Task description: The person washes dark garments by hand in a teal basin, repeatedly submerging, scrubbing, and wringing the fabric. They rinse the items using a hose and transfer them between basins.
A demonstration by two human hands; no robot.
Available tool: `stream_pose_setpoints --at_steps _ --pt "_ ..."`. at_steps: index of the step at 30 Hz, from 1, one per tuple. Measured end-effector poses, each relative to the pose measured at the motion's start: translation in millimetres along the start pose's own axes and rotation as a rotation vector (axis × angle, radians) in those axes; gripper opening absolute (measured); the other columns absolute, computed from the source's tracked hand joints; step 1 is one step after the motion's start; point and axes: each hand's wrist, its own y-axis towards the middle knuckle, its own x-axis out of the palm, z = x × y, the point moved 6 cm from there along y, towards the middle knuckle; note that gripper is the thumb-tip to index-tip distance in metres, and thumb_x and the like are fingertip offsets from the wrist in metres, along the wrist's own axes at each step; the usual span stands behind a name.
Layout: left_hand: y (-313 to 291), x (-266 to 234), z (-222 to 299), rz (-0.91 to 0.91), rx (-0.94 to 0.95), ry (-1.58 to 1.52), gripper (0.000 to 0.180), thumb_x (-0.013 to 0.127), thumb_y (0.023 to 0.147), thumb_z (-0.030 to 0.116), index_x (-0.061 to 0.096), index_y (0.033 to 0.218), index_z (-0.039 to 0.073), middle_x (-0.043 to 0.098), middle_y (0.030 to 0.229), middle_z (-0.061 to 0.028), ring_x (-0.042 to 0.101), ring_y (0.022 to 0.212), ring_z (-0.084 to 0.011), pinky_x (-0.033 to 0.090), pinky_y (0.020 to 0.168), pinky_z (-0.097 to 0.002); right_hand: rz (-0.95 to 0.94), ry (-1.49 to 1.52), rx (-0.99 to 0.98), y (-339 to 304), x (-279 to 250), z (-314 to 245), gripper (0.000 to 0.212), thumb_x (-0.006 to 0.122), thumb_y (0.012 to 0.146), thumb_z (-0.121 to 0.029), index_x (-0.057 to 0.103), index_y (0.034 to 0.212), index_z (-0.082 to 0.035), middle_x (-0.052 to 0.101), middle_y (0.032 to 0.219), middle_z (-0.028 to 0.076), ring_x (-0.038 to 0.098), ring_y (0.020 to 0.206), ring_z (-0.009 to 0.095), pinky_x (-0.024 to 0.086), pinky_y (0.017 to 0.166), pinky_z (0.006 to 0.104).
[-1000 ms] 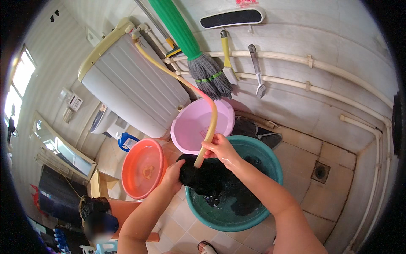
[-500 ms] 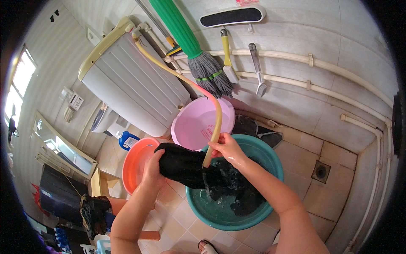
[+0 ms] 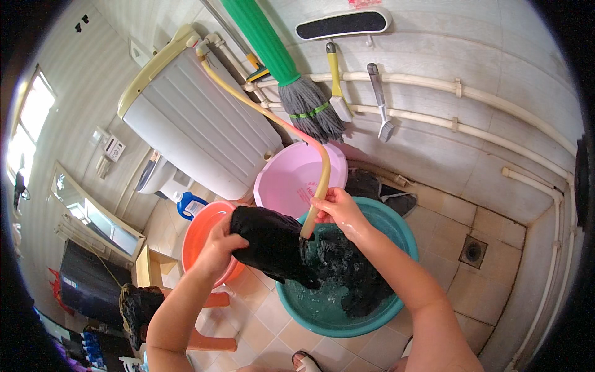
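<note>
My left hand (image 3: 218,245) grips one end of a wet black cloth garment (image 3: 266,243), lifting it over the left rim of a green basin (image 3: 291,316). The garment's lower part hangs toward the water, where more dark fabric (image 3: 362,285) lies soaking. Pinched in my right hand (image 3: 338,211) is the end of a yellowish hose (image 3: 324,177), its mouth pointing down beside the garment. Water runs from the mouth onto the cloth and into the basin. The exact shape of the garment cannot be made out.
A pink basin (image 3: 279,180) stands beyond the green one, and an orange basin (image 3: 192,239) is at the left. The hose comes from a white washing machine (image 3: 198,111). A mop (image 3: 310,108) and brushes hang along the wall. A floor drain (image 3: 473,251) lies at the right.
The garment's free end has swung slightly down and spread, and my left hand has turned a little around its end. My right hand still holds the hose in nearly the same place.
</note>
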Motion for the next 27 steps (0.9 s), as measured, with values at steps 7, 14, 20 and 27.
stream_pose_setpoints --at_steps 7,14,20,27 --pt "-20 46 26 -0.074 0.776 1.217 0.030 0.057 0.058 -0.004 0.060 0.087 0.004 0.056 0.089 -0.0093 0.057 0.083 -0.0256 0.049 0.067 -0.0322 -0.044 0.103 0.029 -5 11 -26 0.038 0.068 0.080 -0.019 0.046 0.101 0.003 0.055 0.075 0.004 0.057 0.060 0.011 0.054 0.057 0.0267" --pt "-36 61 16 -0.015 1.199 1.308 0.020 0.060 0.063 0.009 0.056 0.082 0.006 0.054 0.083 -0.0076 0.055 0.067 -0.0217 0.047 0.051 -0.0314 -0.078 0.117 0.066 -14 32 -25 0.022 0.066 0.081 -0.022 0.057 0.084 -0.002 0.057 0.073 0.002 0.059 0.062 0.011 0.054 0.059 0.0248" --pt "-25 57 0 0.090 1.090 1.021 0.021 0.066 0.062 0.006 0.051 0.077 0.006 0.054 0.076 -0.0089 0.055 0.064 -0.0253 0.044 0.051 -0.0333 -0.126 0.224 0.117 -15 47 -24 0.021 0.065 0.082 -0.021 0.056 0.087 -0.003 0.056 0.073 0.002 0.059 0.061 0.012 0.054 0.062 0.0245" --pt "-18 38 -8 0.270 0.887 0.761 0.019 0.066 0.063 0.003 0.050 0.073 0.004 0.051 0.068 -0.0083 0.054 0.062 -0.0225 0.042 0.056 -0.0292 -0.140 0.200 0.126 -12 37 -22 0.021 0.065 0.082 -0.021 0.056 0.088 -0.003 0.055 0.073 0.001 0.057 0.060 0.010 0.055 0.061 0.0244"
